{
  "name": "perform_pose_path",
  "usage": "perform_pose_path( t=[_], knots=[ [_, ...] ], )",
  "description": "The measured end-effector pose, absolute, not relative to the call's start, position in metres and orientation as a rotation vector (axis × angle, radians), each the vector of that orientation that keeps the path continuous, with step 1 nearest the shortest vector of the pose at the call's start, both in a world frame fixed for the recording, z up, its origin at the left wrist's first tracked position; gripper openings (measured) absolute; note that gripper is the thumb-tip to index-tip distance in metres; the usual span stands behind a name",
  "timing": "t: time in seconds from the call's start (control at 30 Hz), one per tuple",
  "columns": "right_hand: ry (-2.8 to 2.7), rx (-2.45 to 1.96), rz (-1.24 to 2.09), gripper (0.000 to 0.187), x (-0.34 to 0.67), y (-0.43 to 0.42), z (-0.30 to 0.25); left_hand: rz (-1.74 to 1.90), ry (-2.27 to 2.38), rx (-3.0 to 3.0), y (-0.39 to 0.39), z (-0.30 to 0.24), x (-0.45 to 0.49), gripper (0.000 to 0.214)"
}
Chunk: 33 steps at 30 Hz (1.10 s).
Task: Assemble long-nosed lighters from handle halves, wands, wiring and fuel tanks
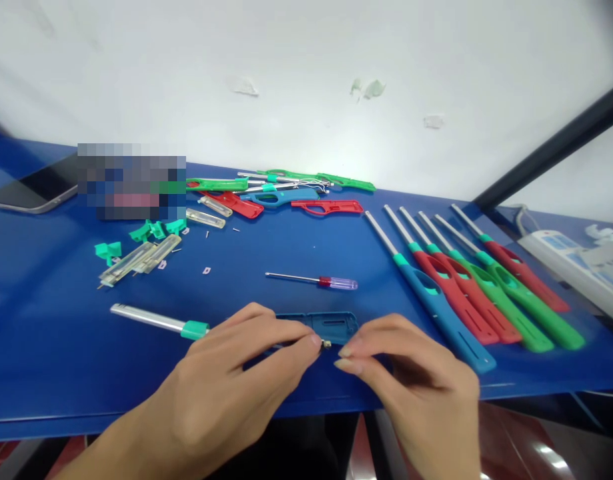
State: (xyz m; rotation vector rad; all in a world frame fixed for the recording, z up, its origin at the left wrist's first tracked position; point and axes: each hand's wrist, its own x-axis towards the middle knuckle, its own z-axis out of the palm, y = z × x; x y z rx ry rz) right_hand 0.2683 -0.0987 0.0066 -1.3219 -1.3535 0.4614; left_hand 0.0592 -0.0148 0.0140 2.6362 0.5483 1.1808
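At the front of the table, my left hand (236, 367) pinches a small metal fitting (327, 345) between thumb and forefinger, only its tip showing. Just right of it is my right hand (411, 373), its thumb and fingertips brought together; anything between them is too small to make out. Under and behind my left hand lies a dark blue lighter handle shell (319, 325), partly covered. A metal lighter barrel (146, 317) with a green collar (194, 330) sticks out to the left of that hand. Behind both hands rests a screwdriver (311, 280) with a clear purple handle.
Several whole long lighters (436, 287) lie in a row at right, beside a white power strip (576, 260). Handle shells (327, 208) and barrels are piled by the wall. Clear fuel tanks (136, 262), green triggers (108, 251) and a phone (36, 183) lie left.
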Motion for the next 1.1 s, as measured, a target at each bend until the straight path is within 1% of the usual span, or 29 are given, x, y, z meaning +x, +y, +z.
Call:
perform_pose_path(
  t=[0.37,0.9,1.1],
  knots=[
    [-1.422,-1.349,0.549,0.015,0.2674,-0.0991,0.0082,1.155,0.555,2.653,-0.0147,0.0172,0.0595,0.033],
    [-1.421,-1.327,0.538,0.024,0.2670,-0.0974,0.0078,1.149,0.570,2.656,-0.0153,0.0156,0.0583,0.035],
    [-1.400,-1.372,0.512,0.023,0.2678,-0.0995,0.0081,1.094,0.583,2.658,-0.0159,0.0153,0.0547,0.036]
  ],
)
